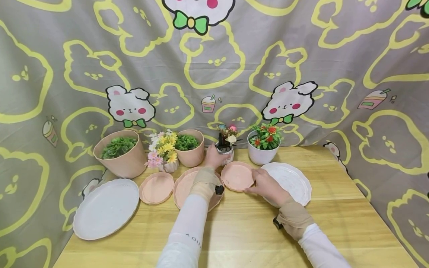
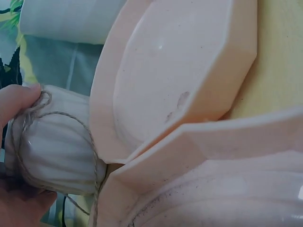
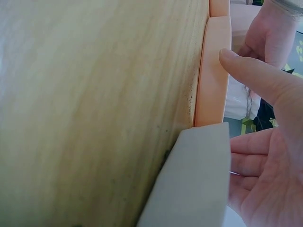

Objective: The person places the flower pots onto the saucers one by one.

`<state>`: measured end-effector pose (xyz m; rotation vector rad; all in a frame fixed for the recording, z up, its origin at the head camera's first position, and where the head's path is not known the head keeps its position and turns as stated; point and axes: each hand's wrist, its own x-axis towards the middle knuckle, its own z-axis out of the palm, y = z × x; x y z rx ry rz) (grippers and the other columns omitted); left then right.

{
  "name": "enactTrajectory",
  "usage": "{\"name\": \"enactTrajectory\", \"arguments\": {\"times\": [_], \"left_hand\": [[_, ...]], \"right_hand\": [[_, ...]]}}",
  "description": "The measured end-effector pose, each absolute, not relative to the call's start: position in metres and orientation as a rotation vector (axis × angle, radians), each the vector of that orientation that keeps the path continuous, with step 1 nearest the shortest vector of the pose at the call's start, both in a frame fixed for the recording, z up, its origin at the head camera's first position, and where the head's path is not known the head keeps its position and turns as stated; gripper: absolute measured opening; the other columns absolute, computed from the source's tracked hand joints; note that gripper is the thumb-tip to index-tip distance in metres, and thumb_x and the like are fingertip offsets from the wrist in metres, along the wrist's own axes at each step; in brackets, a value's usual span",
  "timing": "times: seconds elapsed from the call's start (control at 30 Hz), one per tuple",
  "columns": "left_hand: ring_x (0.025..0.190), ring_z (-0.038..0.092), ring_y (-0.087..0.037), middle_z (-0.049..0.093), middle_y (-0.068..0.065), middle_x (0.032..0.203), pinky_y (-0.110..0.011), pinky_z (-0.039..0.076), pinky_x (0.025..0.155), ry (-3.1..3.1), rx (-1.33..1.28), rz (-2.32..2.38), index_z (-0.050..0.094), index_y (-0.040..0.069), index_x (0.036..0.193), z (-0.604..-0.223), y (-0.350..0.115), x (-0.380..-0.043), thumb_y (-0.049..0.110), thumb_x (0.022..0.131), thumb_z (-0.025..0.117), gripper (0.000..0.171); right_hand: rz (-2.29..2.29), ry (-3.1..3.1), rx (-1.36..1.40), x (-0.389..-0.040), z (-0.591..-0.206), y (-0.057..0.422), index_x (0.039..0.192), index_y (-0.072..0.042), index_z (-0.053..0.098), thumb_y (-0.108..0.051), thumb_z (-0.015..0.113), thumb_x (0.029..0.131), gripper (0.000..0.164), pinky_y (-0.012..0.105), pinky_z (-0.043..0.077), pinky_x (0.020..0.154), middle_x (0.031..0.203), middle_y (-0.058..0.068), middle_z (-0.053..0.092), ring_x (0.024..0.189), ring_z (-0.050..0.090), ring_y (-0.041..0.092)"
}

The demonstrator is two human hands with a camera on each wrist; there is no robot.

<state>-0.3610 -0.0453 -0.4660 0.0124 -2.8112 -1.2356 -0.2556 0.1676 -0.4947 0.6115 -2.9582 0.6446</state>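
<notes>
In the head view my left hand (image 1: 216, 158) grips a small white flowerpot (image 1: 229, 155) with artificial flowers and dark stems. The left wrist view shows twine round this ribbed pot (image 2: 59, 142), with my thumb and fingers on opposite sides. My right hand (image 1: 269, 185) holds the right edge of a small pink saucer (image 1: 237, 176). In the right wrist view the thumb lies on the saucer's outer wall (image 3: 213, 75), and the other fingers are partly hidden behind the rims. Under my right hand is a white round saucer (image 1: 293, 182). A larger pink saucer (image 1: 182, 186) lies below my left wrist.
At the back stand a large pink pot (image 1: 117, 163) and a smaller one (image 1: 191, 156) with green foliage, a pot of yellow and pink flowers (image 1: 163, 149), and a white pot with red flowers (image 1: 263, 150). Leftward lie a big white saucer (image 1: 106, 208) and a small pink saucer (image 1: 156, 188).
</notes>
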Motion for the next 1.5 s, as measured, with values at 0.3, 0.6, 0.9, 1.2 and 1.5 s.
{"name": "enactTrajectory", "arguments": {"times": [0.3,0.6,0.9,1.2,1.5], "left_hand": [[0.129,0.050,-0.037,0.048,-0.024,0.140,-0.044,0.043,0.110,-2.761,0.009,-1.264,0.037,-0.001,0.145,-0.471,-0.051,-0.362,0.036,0.074,0.082,0.092],[0.124,0.053,-0.036,0.053,-0.022,0.133,-0.044,0.046,0.107,-2.708,-0.059,-1.250,0.044,0.000,0.141,-0.471,-0.056,-0.361,0.035,0.072,0.084,0.087],[0.125,0.053,-0.036,0.053,-0.022,0.136,-0.045,0.046,0.107,-2.668,-0.118,-1.267,0.042,-0.002,0.142,-0.456,-0.061,-0.355,0.036,0.071,0.084,0.091],[0.123,0.055,-0.036,0.055,-0.022,0.134,-0.045,0.047,0.105,-2.662,-0.200,-1.236,0.044,-0.002,0.141,-0.438,-0.058,-0.342,0.041,0.071,0.083,0.091],[0.124,0.054,-0.035,0.055,-0.021,0.135,-0.045,0.046,0.106,-2.674,-0.352,-1.248,0.044,0.000,0.140,-0.433,-0.050,-0.328,0.038,0.072,0.084,0.087]], "right_hand": [[0.635,-2.968,0.613,-0.256,-0.494,0.166,0.128,0.009,0.053,-0.040,0.082,0.075,0.078,0.048,0.048,0.100,0.119,0.023,0.061,0.116,0.055,0.036],[0.624,-2.973,0.621,-0.256,-0.494,0.166,0.131,0.011,0.051,-0.041,0.082,0.076,0.082,0.050,0.046,0.104,0.125,0.027,0.058,0.120,0.053,0.039],[0.646,-2.988,0.608,-0.254,-0.490,0.167,0.133,0.011,0.049,-0.039,0.081,0.077,0.082,0.051,0.046,0.103,0.123,0.026,0.059,0.119,0.053,0.039],[0.682,-2.994,0.593,-0.254,-0.488,0.167,0.134,0.009,0.049,-0.039,0.081,0.077,0.081,0.050,0.046,0.102,0.123,0.025,0.059,0.119,0.053,0.038],[0.677,-2.991,0.613,-0.256,-0.488,0.167,0.138,0.010,0.045,-0.038,0.081,0.078,0.085,0.051,0.046,0.103,0.124,0.025,0.060,0.120,0.053,0.039]]}}
